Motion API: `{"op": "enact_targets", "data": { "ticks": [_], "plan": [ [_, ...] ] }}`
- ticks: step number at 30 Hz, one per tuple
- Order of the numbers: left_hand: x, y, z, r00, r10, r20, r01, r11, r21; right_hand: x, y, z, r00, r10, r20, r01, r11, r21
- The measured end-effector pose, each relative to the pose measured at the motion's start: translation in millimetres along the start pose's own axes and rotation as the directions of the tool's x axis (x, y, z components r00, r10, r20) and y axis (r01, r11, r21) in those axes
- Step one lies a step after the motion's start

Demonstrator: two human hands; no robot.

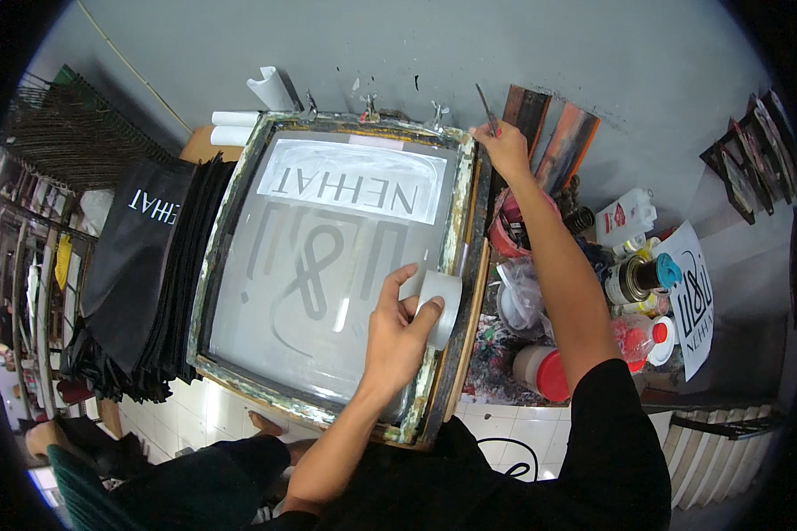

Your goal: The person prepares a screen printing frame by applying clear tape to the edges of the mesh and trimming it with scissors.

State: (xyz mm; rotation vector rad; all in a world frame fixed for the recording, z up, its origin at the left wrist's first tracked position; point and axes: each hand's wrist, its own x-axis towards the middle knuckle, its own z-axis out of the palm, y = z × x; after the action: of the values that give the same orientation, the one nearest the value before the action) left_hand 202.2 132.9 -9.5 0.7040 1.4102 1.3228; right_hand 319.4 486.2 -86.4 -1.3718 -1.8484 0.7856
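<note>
A screen-printing frame (239, 186) lies in front of me, its mesh carrying dark stencilled lettering and a looped symbol. A pale strip surrounds the far line of letters. My left hand (391, 341) is closed round a wide roll of whitish tape (445, 310) at the frame's right side. At the frame's far right corner is my right hand (507, 152), its fingers pinched together with a thin dark blade-like tool (486, 108) sticking up from them. Its exact kind is unclear. Whether tape runs between the two hands I cannot make out.
Black printed bags (137, 257) hang in a stack on the left. Clamps (369, 108) line the frame's far edge. Squeegees (565, 146), a pink bucket (507, 232), a red-lidded tub (540, 372) and a printed sheet (692, 305) stand right. Another person's green sleeve (80, 491) shows lower left.
</note>
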Motion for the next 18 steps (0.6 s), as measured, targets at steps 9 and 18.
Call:
{"op": "enact_targets", "data": {
  "ticks": [9,18],
  "plan": [
    [-10,-5,-3,0.997,-0.072,-0.008,0.072,0.997,0.034,22,10,10,0.967,0.071,0.245,-0.048,0.994,-0.095],
    [-47,7,-5,0.988,-0.136,-0.070,0.153,0.894,0.421,34,30,17,0.955,0.077,0.288,-0.065,0.997,-0.052]
  ]
}}
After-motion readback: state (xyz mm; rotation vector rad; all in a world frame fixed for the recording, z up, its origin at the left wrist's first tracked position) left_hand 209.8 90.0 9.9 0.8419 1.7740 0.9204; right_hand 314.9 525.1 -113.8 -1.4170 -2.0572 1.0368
